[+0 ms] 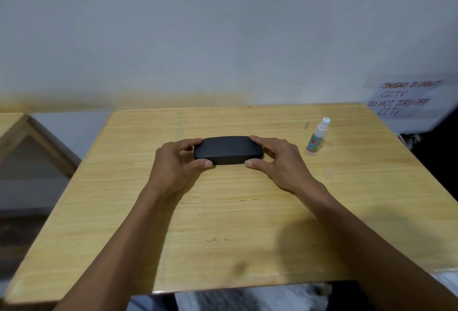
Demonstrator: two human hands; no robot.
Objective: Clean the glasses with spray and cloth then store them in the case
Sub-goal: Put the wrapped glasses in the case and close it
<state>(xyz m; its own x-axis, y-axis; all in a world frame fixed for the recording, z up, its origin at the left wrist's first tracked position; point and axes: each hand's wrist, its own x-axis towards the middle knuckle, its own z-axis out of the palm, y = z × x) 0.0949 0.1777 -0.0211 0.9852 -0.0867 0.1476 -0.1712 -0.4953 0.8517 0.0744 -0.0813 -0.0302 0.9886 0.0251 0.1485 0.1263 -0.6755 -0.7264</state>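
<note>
Closed black case [227, 150] flat on table [223, 211], long axis left-right, left hand [177, 159] and right hand [275, 158] gripping its ends, hinge side unclear

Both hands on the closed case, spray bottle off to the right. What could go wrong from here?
1. The spray bottle stands upright close beside the right hand; a sideways move might tip it.
2. The case is held only at its ends by the left hand and right hand; it may slip or snap when prised open.
3. No glasses or cloth are visible; whether they are inside the case cannot be told.
</note>
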